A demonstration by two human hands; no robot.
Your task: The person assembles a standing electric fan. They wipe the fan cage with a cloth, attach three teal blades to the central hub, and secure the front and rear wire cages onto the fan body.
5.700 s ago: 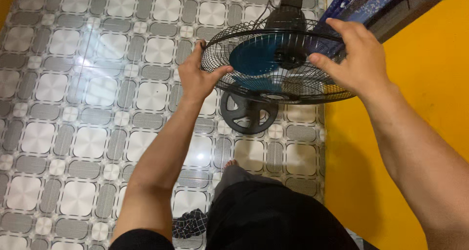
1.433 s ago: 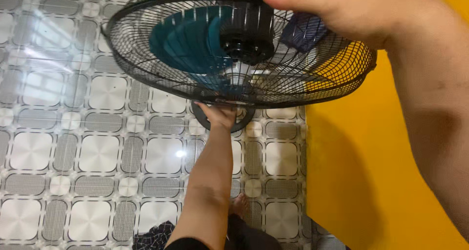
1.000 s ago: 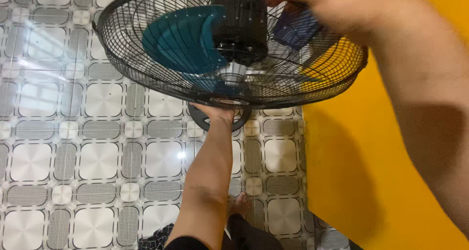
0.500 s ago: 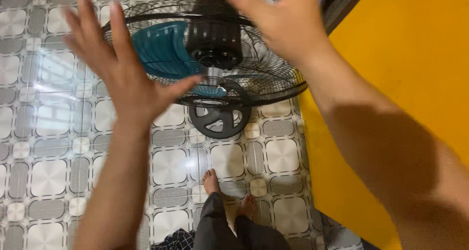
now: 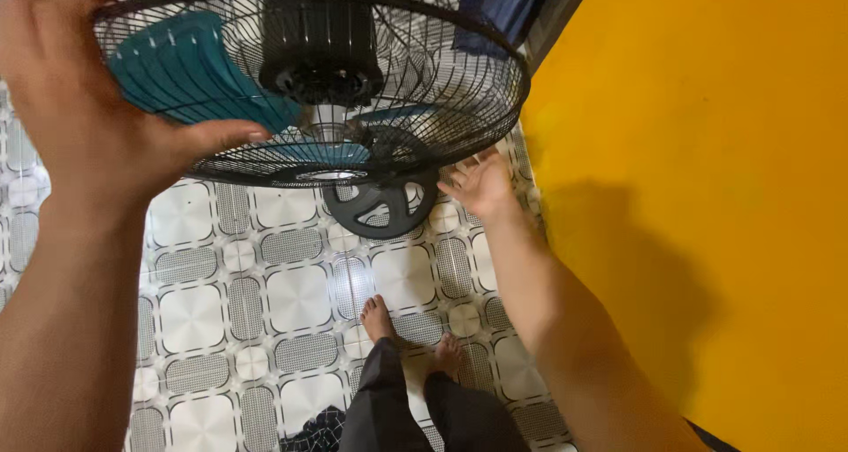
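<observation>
The fan (image 5: 318,81) stands far, its right rim close to the yellow wall (image 5: 707,196). The left hand (image 5: 84,107) grips its cage rim; the right hand (image 5: 481,182) is spread open under it.

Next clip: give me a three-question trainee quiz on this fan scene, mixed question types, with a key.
1. True or false: the left hand grips the rim of the fan's wire guard.
2. What colour are the fan blades? A red, B teal, C white.
3. Fill in: the right hand reaches under the guard, near the round black ____ standing on the tiled floor.

Key
1. True; its thumb lies against the mesh.
2. B.
3. Base. Whether the hand touches the guard or the base cannot be told.
</observation>
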